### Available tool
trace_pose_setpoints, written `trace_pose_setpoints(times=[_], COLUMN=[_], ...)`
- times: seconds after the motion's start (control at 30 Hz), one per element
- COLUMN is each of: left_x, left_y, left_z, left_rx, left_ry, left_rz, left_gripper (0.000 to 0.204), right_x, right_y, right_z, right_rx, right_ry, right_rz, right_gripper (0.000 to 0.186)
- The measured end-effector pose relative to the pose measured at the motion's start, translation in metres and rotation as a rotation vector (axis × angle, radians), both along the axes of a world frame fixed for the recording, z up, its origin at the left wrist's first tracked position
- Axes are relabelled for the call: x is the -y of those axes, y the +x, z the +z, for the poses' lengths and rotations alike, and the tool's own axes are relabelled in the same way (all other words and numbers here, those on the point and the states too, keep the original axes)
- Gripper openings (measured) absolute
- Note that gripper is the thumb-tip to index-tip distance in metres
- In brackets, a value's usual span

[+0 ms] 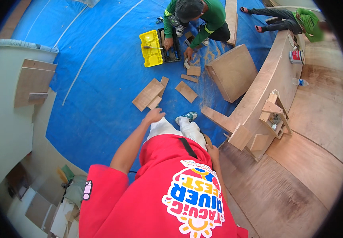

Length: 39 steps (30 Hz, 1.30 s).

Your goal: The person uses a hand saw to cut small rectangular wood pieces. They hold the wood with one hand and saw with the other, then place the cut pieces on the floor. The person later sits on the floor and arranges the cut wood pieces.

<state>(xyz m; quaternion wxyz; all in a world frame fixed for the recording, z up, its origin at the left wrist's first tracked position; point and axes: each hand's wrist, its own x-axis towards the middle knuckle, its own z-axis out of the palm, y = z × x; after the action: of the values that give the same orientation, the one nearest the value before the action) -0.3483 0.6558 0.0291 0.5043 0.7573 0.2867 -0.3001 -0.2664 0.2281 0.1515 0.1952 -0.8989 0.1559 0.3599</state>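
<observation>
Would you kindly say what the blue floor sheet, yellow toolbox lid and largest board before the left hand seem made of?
Blue floor sheet: probably smooth plastic tarpaulin, from its creases and faint sheen.
Yellow toolbox lid: likely smooth plastic, given its bright uniform colour.
Largest board before the left hand: seemingly unpainted plywood, from its plain brown face.
</observation>
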Motion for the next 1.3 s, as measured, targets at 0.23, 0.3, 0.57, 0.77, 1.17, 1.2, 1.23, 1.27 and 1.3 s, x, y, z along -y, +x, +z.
trace_pose_setpoints(times=[0.23, 0.3, 0.57, 0.77, 1.17, 1.2, 1.23, 1.27, 1.3], left_x=[-0.036, -0.042, -0.041, -0.019, -0.023, -0.025, -0.028, -0.030, -0.032], left_y=[0.038, 0.027, -0.084, -0.142, -0.096, -0.092, -0.090, -0.088, -0.087], left_z=[-0.021, -0.025, -0.070, -0.074, -0.060, -0.061, -0.061, -0.063, -0.064], left_rx=[0.114, 0.120, -0.098, -0.260, -0.106, -0.116, -0.099, -0.097, -0.144], left_ry=[-0.045, -0.060, 0.160, 0.118, 0.053, 0.043, 0.029, 0.011, -0.019], left_rz=[0.375, 0.437, 0.361, 0.358, 0.518, 0.534, 0.553, 0.572, 0.599], left_gripper=[0.057, 0.055, 0.047, 0.049, 0.047, 0.046, 0.046, 0.046, 0.045], right_x=[0.004, 0.005, 0.011, 0.005, 0.001, 0.000, -0.001, -0.001, -0.001], right_y=[0.002, 0.002, 0.007, 0.012, 0.019, 0.018, 0.017, 0.016, 0.015], right_z=[0.007, 0.006, -0.003, -0.006, -0.012, -0.012, -0.011, -0.010, -0.010], right_rx=[0.002, -0.013, -0.013, 0.009, -0.001, -0.004, 0.012, 0.019, 0.015], right_ry=[-0.047, -0.035, -0.024, -0.026, -0.021, -0.037, -0.014, -0.011, -0.023], right_rz=[0.057, 0.008, 0.054, 0.062, 0.100, 0.076, 0.089, 0.086, 0.071], right_gripper=[0.050, 0.050, 0.050, 0.051, 0.050, 0.050, 0.050, 0.050, 0.050])
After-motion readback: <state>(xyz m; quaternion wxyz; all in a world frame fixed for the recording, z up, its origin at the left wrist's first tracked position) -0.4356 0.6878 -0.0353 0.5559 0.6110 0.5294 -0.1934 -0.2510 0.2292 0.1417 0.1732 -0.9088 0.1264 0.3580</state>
